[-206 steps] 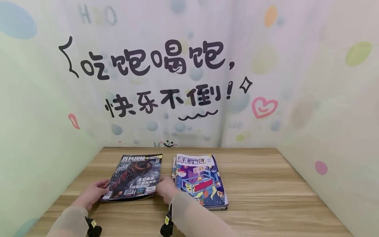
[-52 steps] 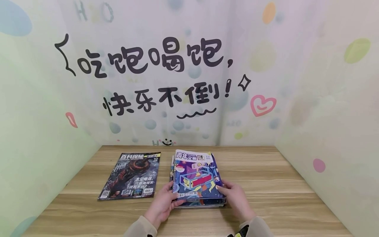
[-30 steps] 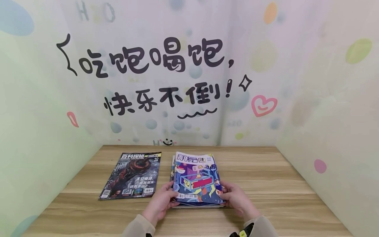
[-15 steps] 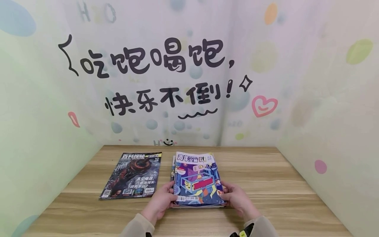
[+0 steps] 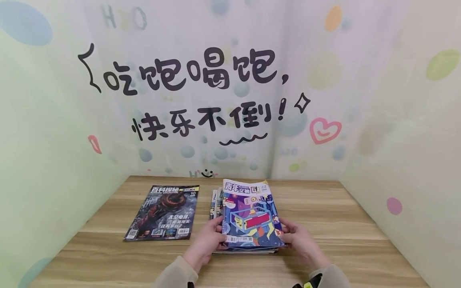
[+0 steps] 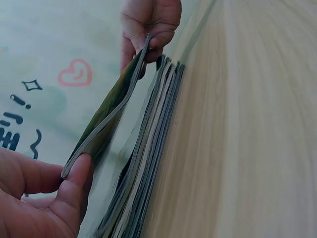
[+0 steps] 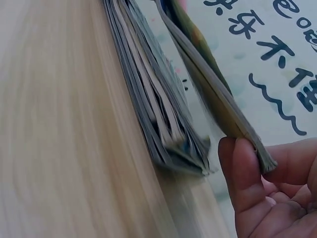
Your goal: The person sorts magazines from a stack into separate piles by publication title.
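Observation:
A purple-blue magazine [image 5: 252, 216] with a white title band is raised off the stack of magazines [image 5: 215, 208], its near corners pinched by both hands. My left hand [image 5: 207, 242] grips the left corner between thumb and fingers. At the right corner my right hand [image 5: 300, 242] does likewise. Both wrist views show a gap between the lifted magazine [image 6: 111, 111] and the stack [image 7: 143, 89] lying on the table. In the head view the stack is mostly hidden beneath the lifted magazine.
A dark magazine [image 5: 163, 212] with a red-and-grey cover lies flat on the wooden table [image 5: 324, 216], left of the stack. A patterned wall [image 5: 201, 120] with black lettering stands behind the table, with pale side walls [image 5: 396, 132] left and right.
Earlier, both hands held the dark magazine at the left; it now lies untouched. Since half a second ago, the top purple-blue magazine has risen and shifted right, uncovering the stack's left edge.

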`<state>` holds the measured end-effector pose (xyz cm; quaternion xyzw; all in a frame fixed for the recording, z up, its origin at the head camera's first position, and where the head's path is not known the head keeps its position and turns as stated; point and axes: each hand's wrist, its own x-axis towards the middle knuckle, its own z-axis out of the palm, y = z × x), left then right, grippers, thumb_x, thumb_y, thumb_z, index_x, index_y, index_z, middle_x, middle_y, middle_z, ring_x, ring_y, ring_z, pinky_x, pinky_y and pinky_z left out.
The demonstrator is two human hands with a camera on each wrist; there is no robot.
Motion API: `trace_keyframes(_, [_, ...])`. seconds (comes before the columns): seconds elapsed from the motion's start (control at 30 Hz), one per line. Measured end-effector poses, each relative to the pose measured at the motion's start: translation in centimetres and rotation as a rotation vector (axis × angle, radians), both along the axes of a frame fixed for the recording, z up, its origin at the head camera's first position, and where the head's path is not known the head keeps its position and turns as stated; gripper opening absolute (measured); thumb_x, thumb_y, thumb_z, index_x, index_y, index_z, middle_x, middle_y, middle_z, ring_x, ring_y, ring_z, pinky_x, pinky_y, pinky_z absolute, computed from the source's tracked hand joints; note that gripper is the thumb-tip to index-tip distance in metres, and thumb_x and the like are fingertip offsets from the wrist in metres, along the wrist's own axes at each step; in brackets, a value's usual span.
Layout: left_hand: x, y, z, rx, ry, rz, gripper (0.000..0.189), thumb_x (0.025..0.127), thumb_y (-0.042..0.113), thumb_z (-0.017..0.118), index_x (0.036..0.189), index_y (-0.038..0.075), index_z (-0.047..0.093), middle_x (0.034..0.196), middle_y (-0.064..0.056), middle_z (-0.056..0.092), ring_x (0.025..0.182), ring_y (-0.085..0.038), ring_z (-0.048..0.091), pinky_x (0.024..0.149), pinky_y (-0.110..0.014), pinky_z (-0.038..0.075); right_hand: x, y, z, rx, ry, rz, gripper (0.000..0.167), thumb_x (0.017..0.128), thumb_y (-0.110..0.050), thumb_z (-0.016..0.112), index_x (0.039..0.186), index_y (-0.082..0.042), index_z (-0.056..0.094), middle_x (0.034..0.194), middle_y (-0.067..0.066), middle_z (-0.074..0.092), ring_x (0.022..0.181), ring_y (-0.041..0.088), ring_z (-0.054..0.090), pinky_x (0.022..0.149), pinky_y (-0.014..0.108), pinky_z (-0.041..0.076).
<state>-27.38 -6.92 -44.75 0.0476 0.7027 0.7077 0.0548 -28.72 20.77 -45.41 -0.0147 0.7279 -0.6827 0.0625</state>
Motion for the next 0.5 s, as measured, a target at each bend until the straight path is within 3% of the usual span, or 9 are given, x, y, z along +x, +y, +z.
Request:
trace_keyframes(0.37, [-1.3, 6.8, 1.3, -0.052, -0.025, -0.011, 0.069, 0.081, -0.013, 0.054, 0.146, -0.003, 0.033, 0.105, -0.014, 0.053, 0.087, -0.021, 0.059, 0.067, -0.035, 0.056, -0.2, 6.9, 0.6, 0.028, -0.073, -0.032, 0.068, 0.086, 0.008, 0.056, 0.147, 0.006, 0.027, 0.102, 0.011, 0.058, 0.083, 0.019, 0.06, 0.07, 0.031, 0.054])
trace_keyframes(0.5, [-1.8, 9.1, 1.6, -0.012, -0.021, -0.029, 0.071, 0.079, -0.016, 0.053, 0.146, -0.003, 0.034, 0.103, -0.014, 0.053, 0.084, -0.021, 0.062, 0.067, -0.035, 0.058, -0.5, 9.4, 1.1, 0.051, -0.084, -0.046, 0.069, 0.087, 0.006, 0.057, 0.148, 0.005, 0.025, 0.103, 0.011, 0.058, 0.085, 0.019, 0.06, 0.071, 0.031, 0.054])
